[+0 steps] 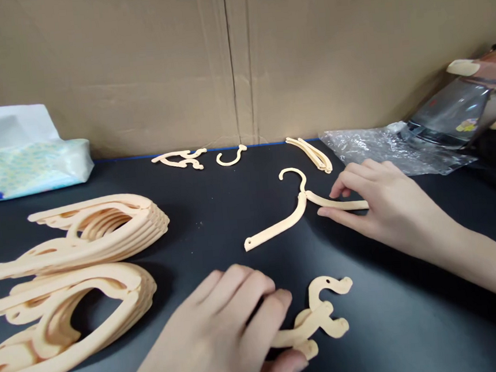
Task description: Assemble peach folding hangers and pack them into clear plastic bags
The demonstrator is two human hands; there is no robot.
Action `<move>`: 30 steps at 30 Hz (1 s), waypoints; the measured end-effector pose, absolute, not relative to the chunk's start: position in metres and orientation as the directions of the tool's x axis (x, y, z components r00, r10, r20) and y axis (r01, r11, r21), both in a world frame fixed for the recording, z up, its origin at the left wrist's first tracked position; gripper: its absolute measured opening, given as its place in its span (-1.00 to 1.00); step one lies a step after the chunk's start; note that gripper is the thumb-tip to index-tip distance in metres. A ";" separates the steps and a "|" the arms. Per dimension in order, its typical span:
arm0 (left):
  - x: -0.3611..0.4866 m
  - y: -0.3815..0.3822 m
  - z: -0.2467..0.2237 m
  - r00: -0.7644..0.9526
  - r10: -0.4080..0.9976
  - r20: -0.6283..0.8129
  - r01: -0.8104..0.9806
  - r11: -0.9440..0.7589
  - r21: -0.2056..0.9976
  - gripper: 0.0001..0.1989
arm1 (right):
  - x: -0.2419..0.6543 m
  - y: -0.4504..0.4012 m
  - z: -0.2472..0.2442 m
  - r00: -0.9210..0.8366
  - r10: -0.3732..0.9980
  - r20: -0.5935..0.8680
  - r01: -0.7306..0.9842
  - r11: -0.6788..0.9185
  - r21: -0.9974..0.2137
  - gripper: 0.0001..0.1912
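Note:
A light wooden-looking folding hanger lies spread out mid-table, its hook curling up at the back. My right hand is at its right arm, thumb and index finger apart on either side of that arm. Nearer to me, my left hand curls its fingers and thumb around the left end of some stacked hanger pieces. Their rounded ends stick out to the right; where the fingers meet them is partly hidden.
Two stacks of folded hangers stand at the left. Along the back lie jointed pieces, a loose hook and slim arms. A tissue pack, a clear plastic bag and a cardboard wall border the table.

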State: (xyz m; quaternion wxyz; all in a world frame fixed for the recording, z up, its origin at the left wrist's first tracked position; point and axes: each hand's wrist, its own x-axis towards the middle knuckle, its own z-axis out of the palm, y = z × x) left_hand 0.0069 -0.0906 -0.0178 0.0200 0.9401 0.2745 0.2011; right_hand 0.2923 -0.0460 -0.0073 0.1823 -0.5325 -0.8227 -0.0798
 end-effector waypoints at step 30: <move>0.010 -0.084 -0.014 0.711 0.597 0.373 0.601 -0.790 0.120 -0.72 | 0.228 -0.062 -0.004 -0.606 0.747 0.275 0.414 0.591 -0.692 -0.74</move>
